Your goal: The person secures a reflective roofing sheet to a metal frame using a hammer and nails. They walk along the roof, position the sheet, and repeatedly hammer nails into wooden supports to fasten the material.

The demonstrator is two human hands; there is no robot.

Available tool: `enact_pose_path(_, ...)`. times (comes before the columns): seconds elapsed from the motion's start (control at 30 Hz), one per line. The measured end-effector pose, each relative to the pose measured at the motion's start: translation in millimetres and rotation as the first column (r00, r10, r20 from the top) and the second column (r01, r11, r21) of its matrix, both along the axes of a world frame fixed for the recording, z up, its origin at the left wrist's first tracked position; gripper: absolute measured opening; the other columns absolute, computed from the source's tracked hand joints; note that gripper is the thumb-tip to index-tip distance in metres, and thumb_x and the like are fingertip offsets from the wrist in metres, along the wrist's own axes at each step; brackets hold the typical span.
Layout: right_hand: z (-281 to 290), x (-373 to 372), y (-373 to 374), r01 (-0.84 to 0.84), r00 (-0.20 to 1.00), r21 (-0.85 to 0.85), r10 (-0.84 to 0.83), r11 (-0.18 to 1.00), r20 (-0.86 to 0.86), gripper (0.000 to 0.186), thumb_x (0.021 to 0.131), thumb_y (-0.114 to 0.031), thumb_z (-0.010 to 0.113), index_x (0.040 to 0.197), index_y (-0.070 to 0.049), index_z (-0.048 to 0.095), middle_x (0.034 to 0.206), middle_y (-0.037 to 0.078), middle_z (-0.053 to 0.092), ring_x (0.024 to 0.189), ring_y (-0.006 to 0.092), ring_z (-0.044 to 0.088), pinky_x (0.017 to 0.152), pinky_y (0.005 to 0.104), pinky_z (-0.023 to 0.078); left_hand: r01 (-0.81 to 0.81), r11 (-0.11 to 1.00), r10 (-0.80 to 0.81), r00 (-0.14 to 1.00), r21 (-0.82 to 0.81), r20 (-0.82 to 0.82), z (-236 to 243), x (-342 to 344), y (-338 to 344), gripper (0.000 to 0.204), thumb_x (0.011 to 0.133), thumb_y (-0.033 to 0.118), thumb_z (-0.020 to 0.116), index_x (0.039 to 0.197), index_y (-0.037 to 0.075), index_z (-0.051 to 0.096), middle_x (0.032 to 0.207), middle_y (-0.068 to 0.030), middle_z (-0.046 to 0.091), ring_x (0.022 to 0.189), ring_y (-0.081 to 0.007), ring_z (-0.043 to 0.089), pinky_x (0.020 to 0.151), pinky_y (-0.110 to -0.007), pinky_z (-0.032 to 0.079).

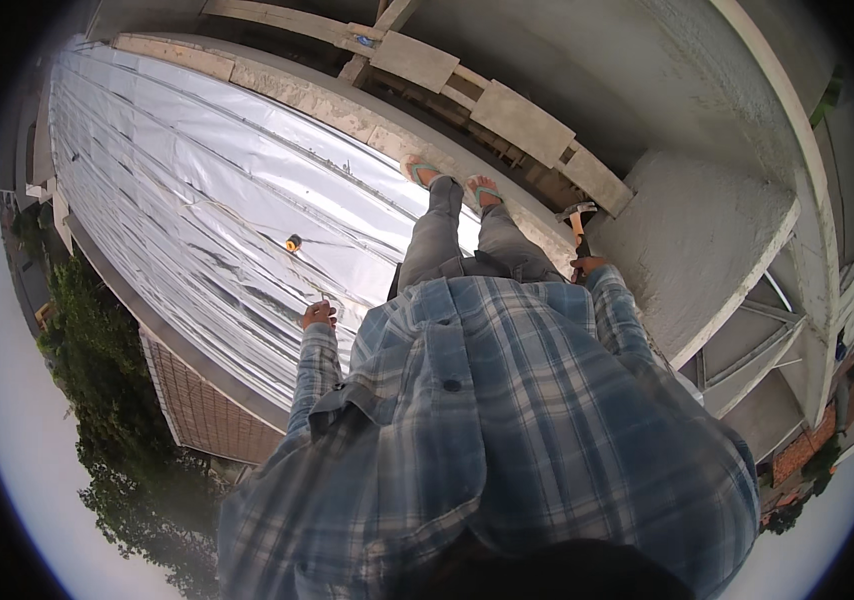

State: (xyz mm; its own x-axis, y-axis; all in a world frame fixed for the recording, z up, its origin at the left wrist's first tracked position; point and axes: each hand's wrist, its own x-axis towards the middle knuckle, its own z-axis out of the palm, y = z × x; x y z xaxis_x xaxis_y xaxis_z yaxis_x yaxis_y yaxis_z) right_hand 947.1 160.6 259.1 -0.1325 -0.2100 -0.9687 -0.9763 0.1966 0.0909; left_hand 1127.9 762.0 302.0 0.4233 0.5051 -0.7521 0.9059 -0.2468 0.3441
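My right hand (588,267) grips the handle of a claw hammer (581,232), whose metal head points away from me beside the concrete edge. Out to the left, my left hand (319,314) is raised over the silver sheeting, fingers drawn together. Something small and thin may stick out from its fingertips, too small to name. Beyond that hand, a small round orange-and-black object (294,243) lies on the silver sheet (217,190).
My feet (482,190), in flip-flops, stand on a narrow concrete ledge (387,140) along the sheet. Past it runs a gap with planks (522,120). A rough concrete slab (692,240) rises at right. Trees (112,400) and a tiled roof (202,390) show beyond the left edge.
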Motion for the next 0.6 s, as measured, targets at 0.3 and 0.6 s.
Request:
enact_pose_path(0.3,15,60,-5,-0.045,0.995,0.089,0.037,0.995,0.092,0.020,0.081,-0.016,0.061,0.074,0.002,0.061,0.061,0.010,0.061,0.056,0.0221,0.059,0.061,0.0350,0.048,0.287,0.930,-0.264,0.956,-0.229,0.126,0,-68,-64,0.017,0.084,0.017,0.061,0.092,0.002,0.060,0.075,-0.0070,0.065,0.058,-0.0110,0.056,0.053,-0.026,0.047)
enact_pose_path(0.6,9,67,-11,-0.347,0.934,0.036,0.342,0.937,0.105,0.025,0.077,-0.027,0.066,0.073,-0.002,0.066,0.064,0.008,0.064,0.058,0.0191,0.058,0.058,0.0307,0.044,0.135,0.983,-0.126,0.989,-0.125,0.078,25,-43,-70,0.010,0.084,0.015,0.062,0.089,0.007,0.059,0.075,-0.0031,0.063,0.055,-0.0101,0.055,0.047,-0.025,0.043)
